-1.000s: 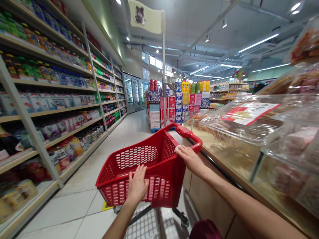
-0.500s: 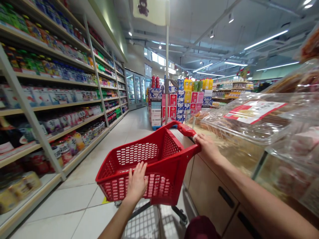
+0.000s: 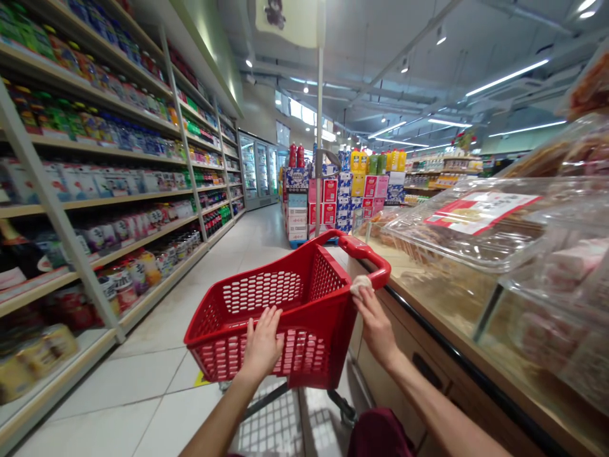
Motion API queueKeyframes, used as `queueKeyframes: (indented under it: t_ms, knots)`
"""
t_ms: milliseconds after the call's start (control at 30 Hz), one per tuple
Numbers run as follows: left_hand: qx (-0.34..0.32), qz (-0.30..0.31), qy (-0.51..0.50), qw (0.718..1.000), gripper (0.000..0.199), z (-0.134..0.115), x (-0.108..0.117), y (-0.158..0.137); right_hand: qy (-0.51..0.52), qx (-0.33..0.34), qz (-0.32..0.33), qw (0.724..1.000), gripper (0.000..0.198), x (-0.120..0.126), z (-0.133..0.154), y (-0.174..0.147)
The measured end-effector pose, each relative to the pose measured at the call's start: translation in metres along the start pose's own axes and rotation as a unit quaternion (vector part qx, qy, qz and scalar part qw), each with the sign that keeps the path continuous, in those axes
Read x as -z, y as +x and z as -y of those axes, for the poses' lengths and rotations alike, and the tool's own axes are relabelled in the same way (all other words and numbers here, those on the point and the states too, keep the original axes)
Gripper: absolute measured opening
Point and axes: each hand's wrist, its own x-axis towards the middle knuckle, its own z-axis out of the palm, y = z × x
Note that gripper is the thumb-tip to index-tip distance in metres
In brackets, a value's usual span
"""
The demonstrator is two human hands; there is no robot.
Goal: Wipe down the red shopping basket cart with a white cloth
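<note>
A red plastic shopping cart (image 3: 304,317) with perforated basket walls stands side-on before me. My left hand (image 3: 263,339) lies flat with fingers stretched against the near side of the basket, close to its upper rim. Held in the fingers of my right hand (image 3: 375,320) is a crumpled whitish cloth (image 3: 360,285), pressed to the red frame where the handle arm joins the basket. The cart's handle (image 3: 373,259) curves just above and to the right of the cloth.
Shelves of bottled drinks (image 3: 109,146) line the left side. On the right runs a wooden counter with a black edge rail (image 3: 457,362), bearing clear plastic food boxes (image 3: 466,222). Stacked drink cartons (image 3: 330,200) and a pole (image 3: 319,127) stand ahead on the tiled floor (image 3: 252,235).
My right hand has moved the cloth from the cart's handle bar down and leftward along the near handle arm. My left hand stays on the basket's side.
</note>
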Motion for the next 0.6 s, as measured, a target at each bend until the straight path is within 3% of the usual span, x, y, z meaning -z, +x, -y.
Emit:
queueKeyframes:
  t_ms: [100,167,300,367,500,600]
  knots:
    - [0.004,0.015,-0.004,1.000,0.052,-0.001,0.003,0.001,0.041,0.057,0.074,0.995,0.042,-0.004,0.016,-0.032]
    - [0.007,0.019,-0.004,1.000,0.052,-0.001,0.004,0.002,0.061,0.080,0.101,0.990,0.041,0.003,0.019,-0.029]
    - [0.002,0.024,-0.006,1.000,0.052,0.000,0.004,0.003,0.014,-0.021,-0.008,1.000,0.044,0.022,0.007,0.010]
    - [0.002,0.030,-0.011,0.999,0.052,0.001,0.005,0.003,-0.002,-0.030,-0.024,0.999,0.045,0.020,0.004,0.011]
    - [0.001,0.036,-0.025,0.999,0.053,0.005,0.004,0.002,0.031,0.085,0.100,0.991,0.040,0.002,0.019,-0.032]
    - [-0.006,0.027,-0.029,0.999,0.053,0.005,0.002,0.001,0.046,0.082,0.106,0.990,0.041,0.002,0.029,-0.036]
